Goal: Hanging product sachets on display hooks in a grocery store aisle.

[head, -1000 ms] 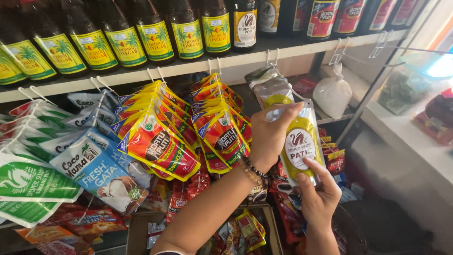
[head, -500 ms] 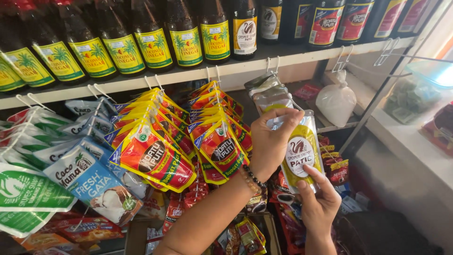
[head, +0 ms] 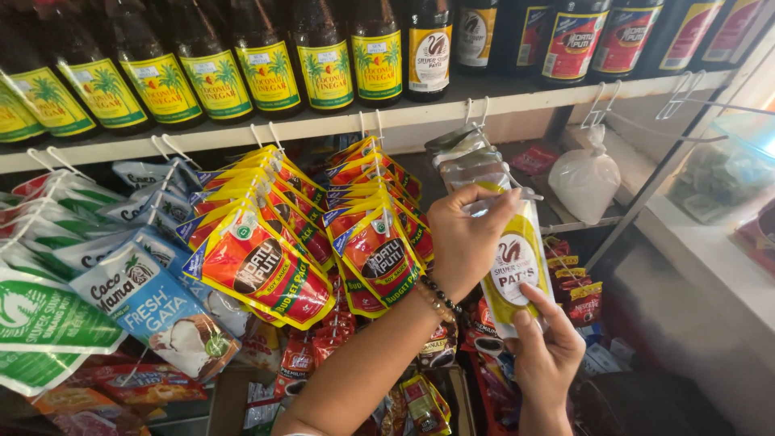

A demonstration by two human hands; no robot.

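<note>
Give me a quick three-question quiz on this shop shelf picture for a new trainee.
1. True or false: the left hand grips the top of the yellow pouch.
2. Which hand holds the pouch's bottom? A) left B) right C) neither
3. What stands on the shelf above the hooks?

Key: 1 true. 2 B, the right hand. 3 Dark bottles.

Left hand: raised above the right, fingers curled and pinched shut, wrist beaded. Right hand: held below it, thumb and fingers pinched upward.
</note>
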